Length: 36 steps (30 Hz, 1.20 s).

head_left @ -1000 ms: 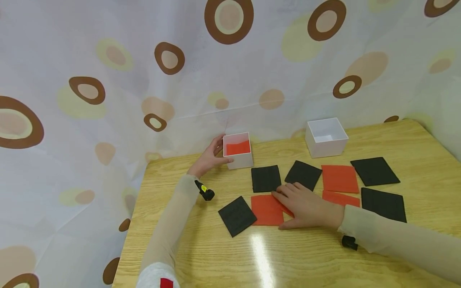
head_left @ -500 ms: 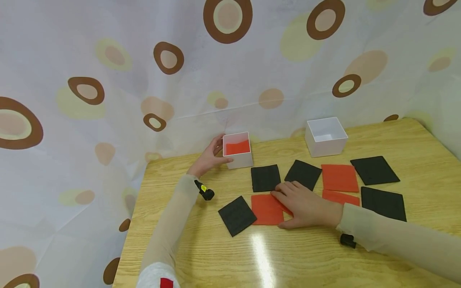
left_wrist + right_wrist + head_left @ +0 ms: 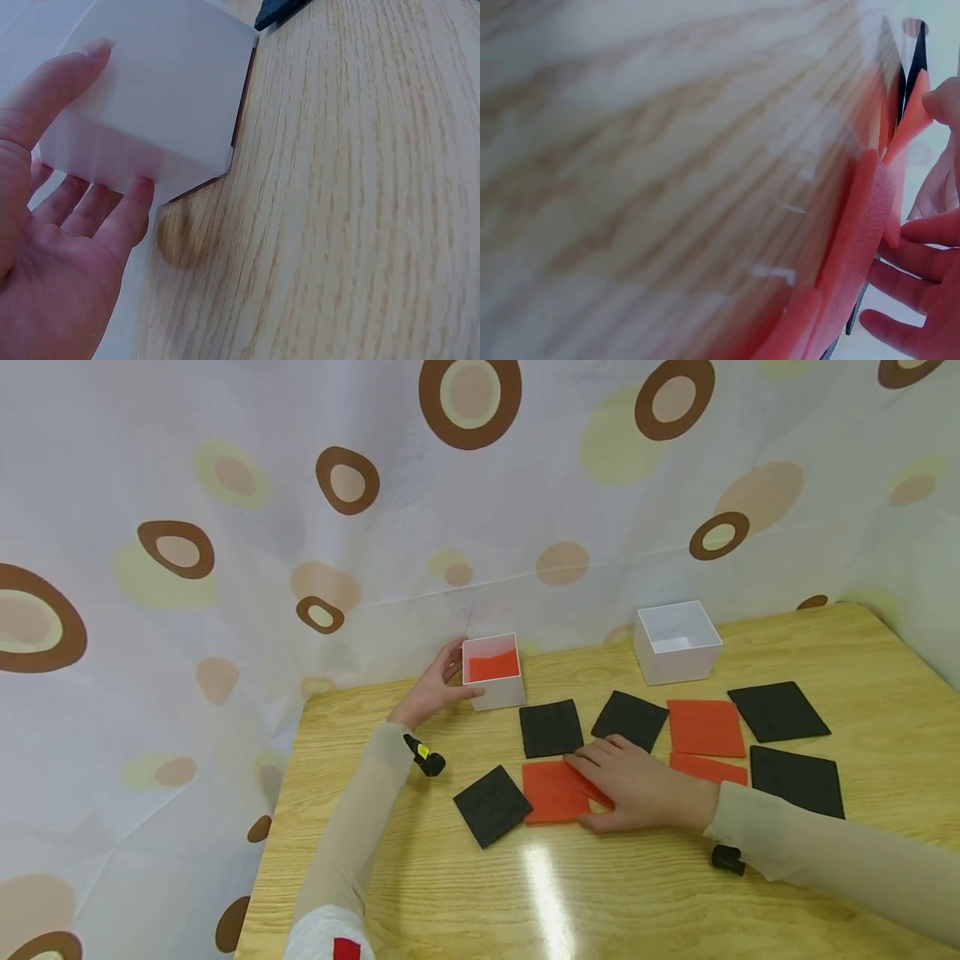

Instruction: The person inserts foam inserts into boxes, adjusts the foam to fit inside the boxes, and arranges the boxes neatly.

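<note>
My left hand [image 3: 432, 693] grips a small white box [image 3: 501, 695] at the back of the table, thumb on the front wall and fingers round the side. Red sheets [image 3: 492, 667] stand inside that box. My right hand [image 3: 637, 787] is low over the table, pinching a soft red square [image 3: 910, 121] between thumb and fingers. This held square is bent up in the right wrist view and mostly hidden by the hand in the head view. Beside it another red square [image 3: 551, 793] lies flat, its left corner meeting a black square [image 3: 492, 807].
A second white box [image 3: 678, 643] stands at the back right. More black squares [image 3: 551, 728] and two red squares [image 3: 707, 727] lie on the wooden table [image 3: 450, 893], mostly to the right. A patterned curtain [image 3: 405, 552] hangs behind the table.
The head view has drifted slightly, shifting the scene a little up and left. Both hands keep the same places and holds.
</note>
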### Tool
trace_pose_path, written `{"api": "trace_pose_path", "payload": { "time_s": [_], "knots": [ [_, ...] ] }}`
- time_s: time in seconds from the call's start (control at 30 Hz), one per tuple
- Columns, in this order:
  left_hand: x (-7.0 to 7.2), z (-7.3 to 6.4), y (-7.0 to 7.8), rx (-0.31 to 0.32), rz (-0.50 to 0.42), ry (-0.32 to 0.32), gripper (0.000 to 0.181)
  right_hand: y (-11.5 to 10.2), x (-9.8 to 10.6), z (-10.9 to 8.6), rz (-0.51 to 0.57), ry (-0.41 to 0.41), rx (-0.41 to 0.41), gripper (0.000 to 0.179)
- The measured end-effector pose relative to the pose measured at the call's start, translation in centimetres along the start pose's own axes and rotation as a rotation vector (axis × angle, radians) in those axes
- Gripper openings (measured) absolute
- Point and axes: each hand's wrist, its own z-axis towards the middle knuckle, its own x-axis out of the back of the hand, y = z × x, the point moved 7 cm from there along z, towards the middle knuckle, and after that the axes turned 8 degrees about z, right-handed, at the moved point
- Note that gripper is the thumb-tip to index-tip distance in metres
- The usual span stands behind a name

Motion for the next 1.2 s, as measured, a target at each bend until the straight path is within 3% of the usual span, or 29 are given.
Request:
{"api": "trace_pose_path", "payload": {
  "time_s": [0.27, 0.73, 1.2],
  "knots": [
    [0.2, -0.1, 0.3, 0.008, 0.006, 0.001, 0.100, -0.2, 0.8, -0.4, 0.001, 0.052, 0.071, 0.076],
    [0.0, -0.2, 0.6, 0.013, -0.004, 0.001, 0.099, -0.4, 2.2, -0.9, 0.038, 0.103, 0.124, 0.073],
    [-0.1, -0.3, 0.4, 0.010, -0.007, 0.001, 0.097, -0.6, 3.6, -1.2, 0.038, 0.231, 0.215, 0.071]
  ]
}}
